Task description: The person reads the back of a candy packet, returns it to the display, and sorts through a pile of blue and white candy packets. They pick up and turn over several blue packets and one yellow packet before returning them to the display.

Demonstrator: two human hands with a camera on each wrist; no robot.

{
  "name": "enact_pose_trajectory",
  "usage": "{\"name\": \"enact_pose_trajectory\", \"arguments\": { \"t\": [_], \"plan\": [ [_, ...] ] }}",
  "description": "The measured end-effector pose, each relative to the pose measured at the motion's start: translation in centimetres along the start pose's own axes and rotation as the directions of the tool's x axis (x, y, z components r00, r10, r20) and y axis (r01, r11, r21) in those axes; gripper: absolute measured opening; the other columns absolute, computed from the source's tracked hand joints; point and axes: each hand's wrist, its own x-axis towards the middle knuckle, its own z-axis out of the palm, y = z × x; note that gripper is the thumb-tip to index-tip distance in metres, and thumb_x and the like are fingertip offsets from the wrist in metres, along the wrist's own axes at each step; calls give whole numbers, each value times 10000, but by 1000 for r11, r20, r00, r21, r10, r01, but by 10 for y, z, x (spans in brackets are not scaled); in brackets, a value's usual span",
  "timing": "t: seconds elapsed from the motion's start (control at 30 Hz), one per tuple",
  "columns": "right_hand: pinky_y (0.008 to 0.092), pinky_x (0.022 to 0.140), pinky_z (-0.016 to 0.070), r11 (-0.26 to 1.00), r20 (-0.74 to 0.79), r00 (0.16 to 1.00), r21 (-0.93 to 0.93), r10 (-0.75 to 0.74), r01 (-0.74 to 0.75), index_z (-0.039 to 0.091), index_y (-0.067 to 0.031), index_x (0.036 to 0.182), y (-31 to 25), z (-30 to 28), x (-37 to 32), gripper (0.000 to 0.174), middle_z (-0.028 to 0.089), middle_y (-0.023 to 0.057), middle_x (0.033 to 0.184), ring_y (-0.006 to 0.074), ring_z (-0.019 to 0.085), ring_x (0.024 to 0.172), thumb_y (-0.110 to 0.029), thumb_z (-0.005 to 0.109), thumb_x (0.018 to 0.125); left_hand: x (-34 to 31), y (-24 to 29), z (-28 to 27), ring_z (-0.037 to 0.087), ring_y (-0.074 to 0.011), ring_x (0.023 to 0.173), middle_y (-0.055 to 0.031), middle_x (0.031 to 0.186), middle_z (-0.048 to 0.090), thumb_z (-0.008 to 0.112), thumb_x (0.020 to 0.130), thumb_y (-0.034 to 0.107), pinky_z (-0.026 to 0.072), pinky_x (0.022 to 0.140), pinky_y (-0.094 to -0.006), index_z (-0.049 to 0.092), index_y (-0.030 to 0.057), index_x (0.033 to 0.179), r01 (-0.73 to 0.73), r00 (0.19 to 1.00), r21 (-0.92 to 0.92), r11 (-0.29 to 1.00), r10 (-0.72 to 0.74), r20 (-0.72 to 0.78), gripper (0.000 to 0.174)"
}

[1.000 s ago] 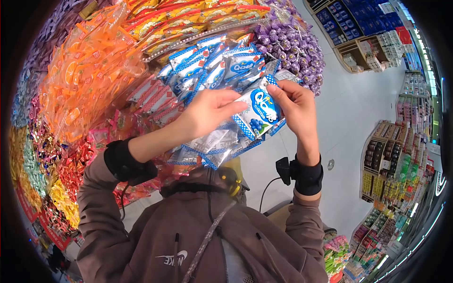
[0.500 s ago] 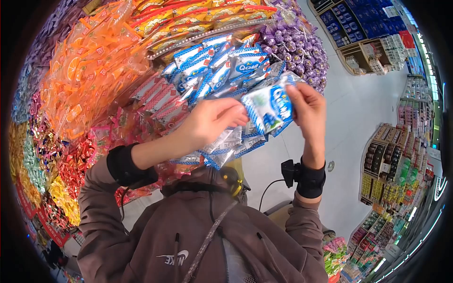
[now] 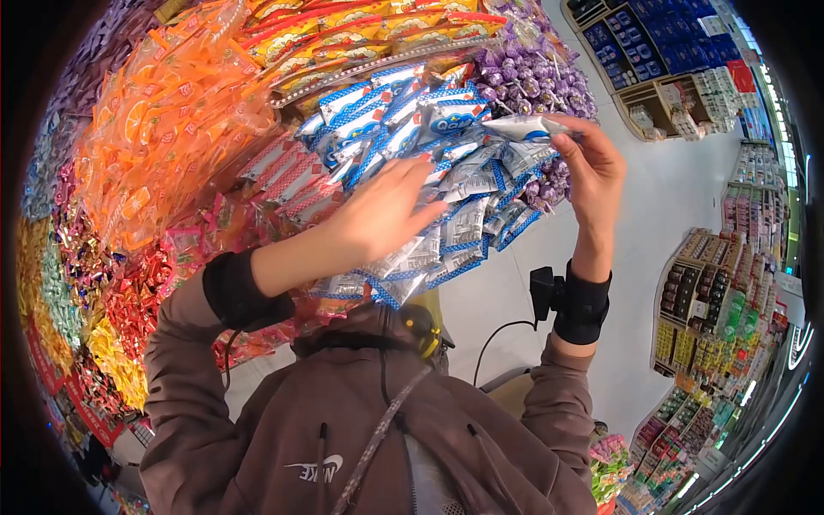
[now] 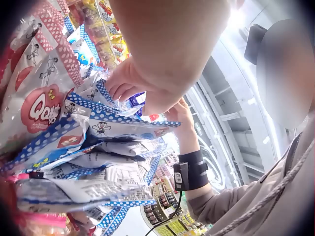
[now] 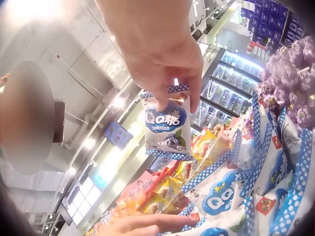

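Note:
My right hand (image 3: 592, 176) pinches the top edge of a small blue and white candy packet (image 3: 524, 128) above the pile's right side. In the right wrist view the packet (image 5: 166, 125) hangs upright from the fingers of that hand (image 5: 165, 61), its printed front showing. My left hand (image 3: 382, 210) lies over the heap of blue and white packets (image 3: 356, 120), fingers extended, touching or just above them. The left wrist view has this hand (image 4: 142, 83) at the packets (image 4: 118, 128), its fingertips partly hidden.
Orange packets (image 3: 172, 129) fill the left side, with pink-dotted packets (image 3: 292, 176) nearer the middle. Yellow and red packets (image 3: 343, 39) lie at the back, purple-wrapped lollipops (image 3: 536, 77) at the back right. Store shelves (image 3: 712, 300) stand across the floor (image 3: 631, 232) to the right.
My right hand has moved right and up with the packet, which has turned nearly edge-on in the head view. My left hand has come away from the packet and onto the heap.

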Motion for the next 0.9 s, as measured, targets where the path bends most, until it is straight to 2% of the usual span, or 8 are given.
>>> {"name": "enact_pose_trajectory", "arguments": {
  "t": [0.1,0.2,0.3,0.4,0.5,0.6,0.8,0.9],
  "plan": [
    [243,765,459,996,143,990,-90,14,-1,640,6,928,0,8,7,137,648,71,925,129,594,860,18,577,807,11,0,6,474,-354,1095,-205,1198,486,574,829,302,404,895,-388,441,-4,1199,9,1000,9,1000,-9,14,498],
    [259,765,466,959,293,956,-275,19,65,652,-16,907,2,10,11,164,648,71,910,153,602,867,47,575,777,26,-3,0,520,-384,996,-248,1085,532,579,804,305,423,855,-417,493,-64,1086,58,977,-139,989,-28,209,473],
    [272,753,472,926,371,929,-354,15,127,651,-27,899,7,8,13,193,645,79,888,196,607,870,68,580,748,31,-1,-6,568,-366,906,-250,966,577,582,785,332,454,783,-426,544,-58,1006,123,957,-150,981,-77,279,450],
    [288,743,476,889,412,911,-413,-13,199,650,-39,879,9,13,14,205,641,84,877,226,606,869,81,584,726,21,7,10,592,-361,831,-243,853,600,562,791,362,465,737,-436,572,-47,930,29,996,-57,998,-25,84,432],
    [297,724,482,834,381,924,-496,-41,242,651,-54,864,13,14,13,209,639,84,882,240,611,839,78,588,715,30,8,7,606,-361,752,-210,763,614,540,802,373,473,706,-445,567,-45,917,77,954,10,997,-77,289,435],
    [297,706,488,725,311,946,-629,-96,280,653,-66,860,12,10,13,212,637,84,867,244,613,809,67,591,707,25,23,-2,607,-361,736,-192,723,616,538,804,372,473,703,-449,552,-45,941,85,928,3,996,-80,364,439],
    [299,660,493,751,434,893,-549,-119,366,658,-87,856,20,8,14,207,636,77,828,241,617,778,34,604,697,22,19,9,603,-367,782,-219,807,615,539,804,371,474,704,-443,478,-68,1069,68,968,-62,996,-50,245,517],
    [311,632,494,669,481,868,-605,-125,432,658,-97,854,23,15,14,194,637,77,822,246,616,754,3,612,695,27,24,10,601,-371,797,-230,854,614,543,800,370,473,711,-442,435,-78,1126,72,958,-54,996,-54,281,565]
  ]
}}
